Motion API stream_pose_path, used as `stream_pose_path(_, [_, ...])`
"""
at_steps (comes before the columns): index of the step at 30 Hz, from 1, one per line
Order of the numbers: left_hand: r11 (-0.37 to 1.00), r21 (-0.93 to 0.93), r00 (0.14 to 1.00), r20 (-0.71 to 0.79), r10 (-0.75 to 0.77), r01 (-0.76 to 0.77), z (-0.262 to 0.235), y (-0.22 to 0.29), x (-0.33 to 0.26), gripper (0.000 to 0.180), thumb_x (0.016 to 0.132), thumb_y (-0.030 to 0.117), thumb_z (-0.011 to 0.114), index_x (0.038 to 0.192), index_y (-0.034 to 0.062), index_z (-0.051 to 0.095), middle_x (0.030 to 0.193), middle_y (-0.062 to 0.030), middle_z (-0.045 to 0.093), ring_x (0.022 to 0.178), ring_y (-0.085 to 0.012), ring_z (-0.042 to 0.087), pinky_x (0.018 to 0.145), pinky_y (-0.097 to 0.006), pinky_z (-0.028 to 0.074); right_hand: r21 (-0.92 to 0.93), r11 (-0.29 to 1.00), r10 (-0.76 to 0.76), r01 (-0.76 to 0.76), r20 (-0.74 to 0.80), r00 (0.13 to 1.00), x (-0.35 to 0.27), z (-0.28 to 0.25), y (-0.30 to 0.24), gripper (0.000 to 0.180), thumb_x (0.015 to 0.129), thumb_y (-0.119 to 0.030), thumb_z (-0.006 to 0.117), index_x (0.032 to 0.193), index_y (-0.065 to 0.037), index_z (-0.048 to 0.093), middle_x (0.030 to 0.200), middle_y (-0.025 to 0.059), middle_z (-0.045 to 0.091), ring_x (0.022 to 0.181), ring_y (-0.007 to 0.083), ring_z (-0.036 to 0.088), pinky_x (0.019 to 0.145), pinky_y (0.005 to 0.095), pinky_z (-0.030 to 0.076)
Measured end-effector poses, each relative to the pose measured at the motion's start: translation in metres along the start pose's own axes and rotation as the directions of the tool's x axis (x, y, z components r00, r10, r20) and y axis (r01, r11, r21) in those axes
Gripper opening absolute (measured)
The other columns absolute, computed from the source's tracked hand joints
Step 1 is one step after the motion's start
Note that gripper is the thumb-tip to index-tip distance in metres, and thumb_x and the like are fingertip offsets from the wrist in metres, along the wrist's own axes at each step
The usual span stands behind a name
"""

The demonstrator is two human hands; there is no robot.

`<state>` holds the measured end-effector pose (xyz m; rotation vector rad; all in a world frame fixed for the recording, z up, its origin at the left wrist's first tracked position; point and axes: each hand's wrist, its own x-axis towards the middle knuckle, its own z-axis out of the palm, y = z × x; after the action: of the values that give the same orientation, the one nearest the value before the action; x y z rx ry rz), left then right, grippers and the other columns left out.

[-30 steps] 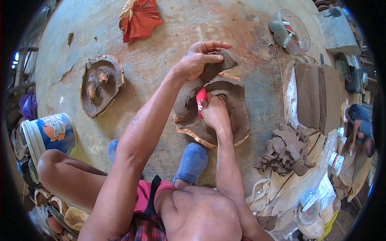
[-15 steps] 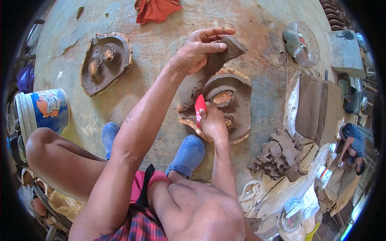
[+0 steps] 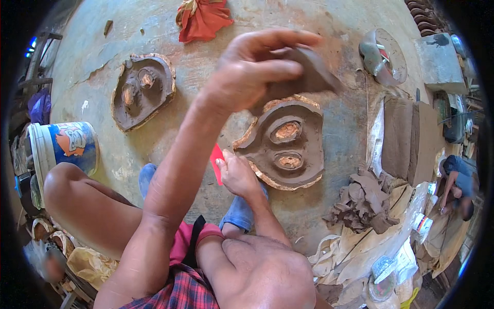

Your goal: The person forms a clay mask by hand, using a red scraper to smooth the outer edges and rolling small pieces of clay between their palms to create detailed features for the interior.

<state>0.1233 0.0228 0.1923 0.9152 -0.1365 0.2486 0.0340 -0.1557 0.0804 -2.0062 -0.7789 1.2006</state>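
Note:
My left hand [image 3: 247, 72], slightly blurred, pinches a torn flap of dark brown clay [image 3: 306, 72] and holds it up over the far edge of the nearer mould. That clay-lined mould [image 3: 314, 139] lies on the floor, with a rough orange-tan rim and two ringed oval openings. In my right hand [image 3: 239, 175] is a flat red scraper [image 3: 216, 164], left of the mould and apart from it. My left forearm hides part of the floor behind it.
A similar clay-lined mould [image 3: 163, 98] lies to the left, beyond a bucket [image 3: 92, 147]. At right are clay slabs [image 3: 399, 136], a heap of clay scraps [image 3: 363, 201] and a concrete block [image 3: 440, 64]. A red cloth [image 3: 206, 23] lies far off; another person [image 3: 455, 177] sits far right.
My left hand has lifted the clay flap away from the mould's left side, up and to the right. My right hand has drawn the scraper back left and nearer me, uncovering the lower oval.

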Motion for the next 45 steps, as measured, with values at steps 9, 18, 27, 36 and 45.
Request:
stream_pose_path(9, [0.939,-0.051,0.855,0.398,0.331,-0.34,0.304,-0.126,0.038,0.042,0.072,0.012,0.073,0.113,0.0076,0.074,0.111,-0.0144,0.07,0.111,-0.0363,0.064,0.092,-0.053,0.05,0.061,0.998,0.043,-0.024,-0.324,0.945,-0.021,-0.045,-0.006,0.025,0.108,-0.026,0.06,0.103,-0.002,0.062,0.07,0.0175,0.067,0.065,0.0333,0.07,0.06,0.0496,0.05])
stream_pose_path(18, [0.858,0.48,0.972,-0.218,-0.083,0.181,0.102,-0.096,-0.039,0.047,0.092,0.028,0.081,0.129,0.0014,0.069,0.118,-0.0144,0.076,0.102,-0.0243,0.074,0.09,-0.039,0.06,0.327,0.941,0.285,-0.085,-0.632,0.721,-0.005,-0.145,0.026,0.024,0.11,-0.02,0.055,0.124,-0.002,0.059,0.096,0.0121,0.073,0.068,0.0216,0.073,0.058,0.0353,0.057])
stream_pose_path(27, [0.514,0.352,0.548,-0.78,-0.301,0.782,-0.055,-0.109,-0.186,0.06,0.089,0.026,0.084,0.142,0.0066,0.065,0.12,-0.0132,0.07,0.111,-0.0239,0.07,0.091,-0.039,0.058,-0.123,0.989,-0.044,-0.083,-0.778,0.626,0.046,-0.137,0.044,0.032,0.099,-0.011,0.066,0.13,-0.005,0.073,0.118,0.0242,0.074,0.107,0.0383,0.075,0.092,0.0433,0.057])
stream_pose_path(36, [0.413,0.442,0.595,-0.695,-0.403,0.796,-0.034,-0.121,-0.188,0.067,0.083,0.027,0.087,0.144,0.0101,0.065,0.129,-0.0197,0.072,0.114,-0.0292,0.073,0.098,-0.041,0.057,-0.058,0.997,0.0,-0.05,-0.651,0.759,0.045,-0.111,0.044,0.028,0.096,-0.007,0.068,0.122,-0.004,0.076,0.111,0.0238,0.076,0.102,0.0372,0.076,0.089,0.0425,0.058])
stream_pose_path(45, [0.421,0.448,0.605,-0.688,-0.4,0.789,-0.036,-0.123,-0.184,0.066,0.082,0.027,0.088,0.142,0.0089,0.066,0.127,-0.022,0.074,0.112,-0.0313,0.074,0.098,-0.042,0.057,-0.18,0.983,-0.081,-0.03,-0.578,0.812,0.019,-0.09,0.039,0.026,0.094,-0.004,0.068,0.119,-0.004,0.077,0.107,0.023,0.077,0.099,0.0379,0.076,0.087,0.0443,0.058])
